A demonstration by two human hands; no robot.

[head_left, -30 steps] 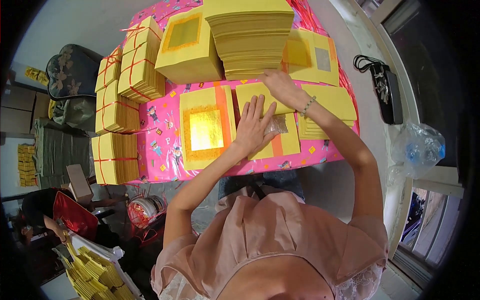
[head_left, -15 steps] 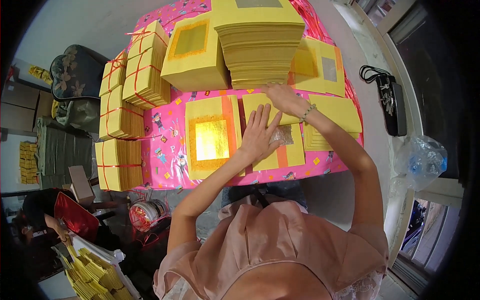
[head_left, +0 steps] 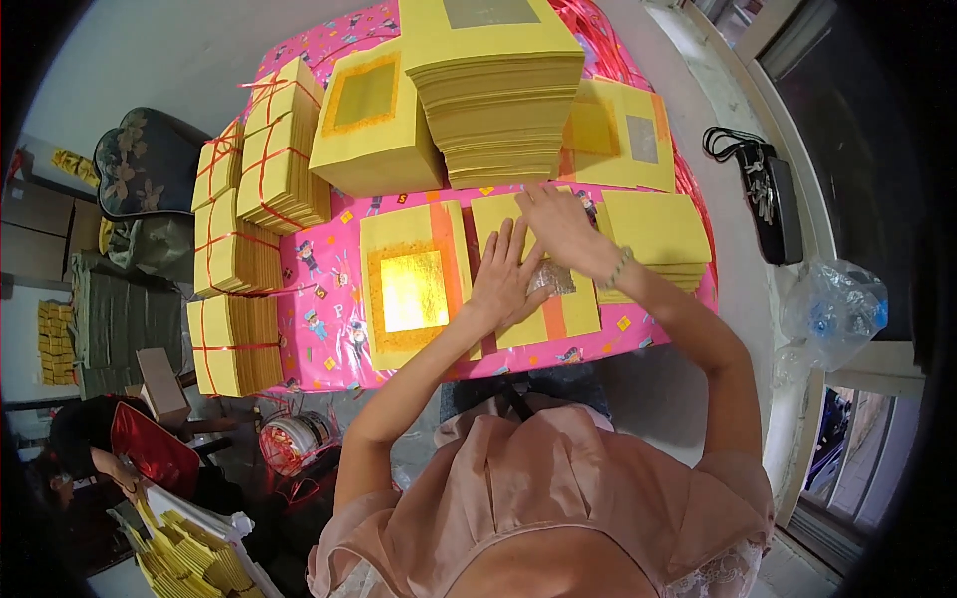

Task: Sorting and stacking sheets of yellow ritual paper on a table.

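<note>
At the far left, red-tied bundles of yellow paper (head_left: 234, 239) stand on the pink tablecloth (head_left: 324, 374); as dense blocks, they would probably feel heavy and firm. Next comes a yellow sheet with a gold foil square (head_left: 413, 289), lying flat, its bright surface likely smooth and easily scuffed. Behind and slightly to its right rises a tall stack of yellow paper (head_left: 493, 115), which looks weighty as a whole, though its loose leaves could slide. The person's left hand (head_left: 503, 284) rests palm down on a yellow paper sheet (head_left: 583, 321) at the near middle of the table, fingers moderately spread and thumb angled out to the silver foil patch (head_left: 561, 283). This sheet should be light and flexible, with enough body to take a crease, but prone to shifting unless pressed down. Its plain yellow margins, or the near right corner, seem the best places to hold, sparing the foil. The right hand (head_left: 560, 224) is over the sheet's far part, its fingers close together and pointing away; whether they pinch the paper cannot be told. Just beside, at the right, sits a low pile of yellow paper (head_left: 658, 229).
</note>
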